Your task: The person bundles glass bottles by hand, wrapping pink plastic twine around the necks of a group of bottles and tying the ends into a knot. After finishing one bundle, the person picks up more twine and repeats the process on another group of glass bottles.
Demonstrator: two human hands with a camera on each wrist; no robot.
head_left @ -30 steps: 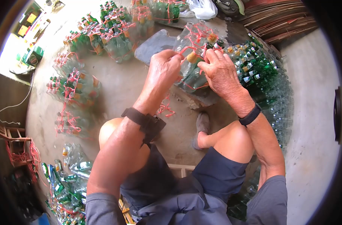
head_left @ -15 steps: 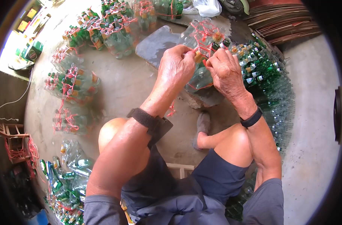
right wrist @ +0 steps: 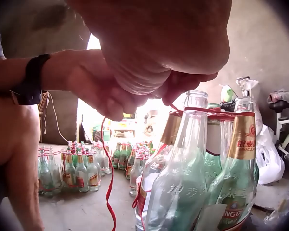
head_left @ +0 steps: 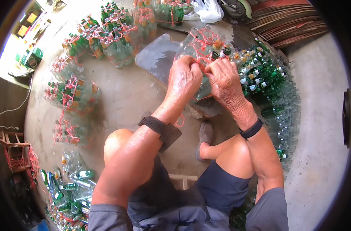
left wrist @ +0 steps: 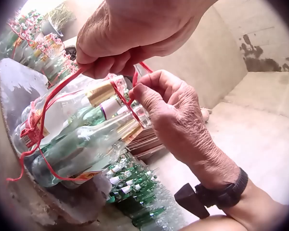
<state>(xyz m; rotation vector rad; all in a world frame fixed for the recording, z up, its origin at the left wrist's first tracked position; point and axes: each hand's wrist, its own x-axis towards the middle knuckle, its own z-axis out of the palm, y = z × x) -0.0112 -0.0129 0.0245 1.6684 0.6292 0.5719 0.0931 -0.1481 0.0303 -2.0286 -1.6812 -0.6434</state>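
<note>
A bundle of glass bottles (right wrist: 178, 178), some with gold neck labels, stands upright with red string (right wrist: 212, 111) looped round its necks. Close over the near side of the bundle, my left hand (head_left: 185, 78) pinches a strand; a loose tail of the red string (left wrist: 47, 103) hangs from those fingers in the left wrist view. My right hand (head_left: 226, 79) is right beside it, thumb and forefinger pinching the string near the bottle necks. The two hands almost meet, and their fingertips are partly hidden in the head view.
Under the bundle lies a grey slab (head_left: 154, 54). To the right, a large mass of green bottles (head_left: 256, 71) fills the floor. More tied bundles (head_left: 73, 92) stand left and behind; loose bottles (head_left: 69, 188) lie at lower left. A white plastic bag (head_left: 208, 10) sits at the back.
My left hand has moved right, toward the right hand, closing the gap across which the string was stretched. The right hand keeps its pinch by the bottle necks.
</note>
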